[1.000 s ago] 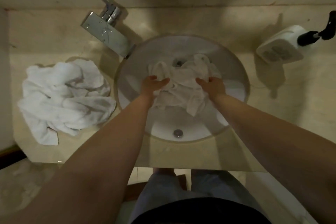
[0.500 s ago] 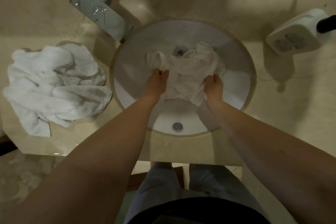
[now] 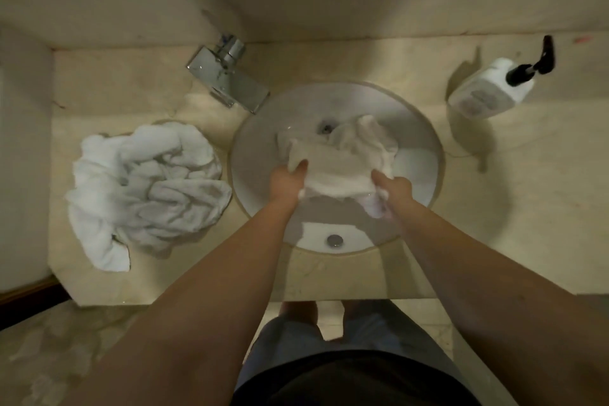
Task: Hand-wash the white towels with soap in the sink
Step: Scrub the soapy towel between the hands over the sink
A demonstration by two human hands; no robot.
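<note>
Head view, left hand (image 3: 286,182): arm extended, fingers clenched on the wet white towel (image 3: 342,161).
Right hand (image 3: 397,188): gripping the towel's opposite edge.
Towel: stretched over the round white basin (image 3: 253,155).
Counter: crumpled white towel pile (image 3: 145,188) left.

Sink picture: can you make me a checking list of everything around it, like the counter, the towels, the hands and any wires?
Surface: beige stone counter with a round white sink set into it.
Job's things: white towel held over the basin; heap of white towels on the counter beside the sink; soap pump bottle on the counter on the other side.
Clutter: nothing seen.
Hands: left hand and right hand each grip an end of the towel.
Cables: nothing seen.
Surroundings: chrome tap behind the basin; tiled floor and the person's legs below.
</note>
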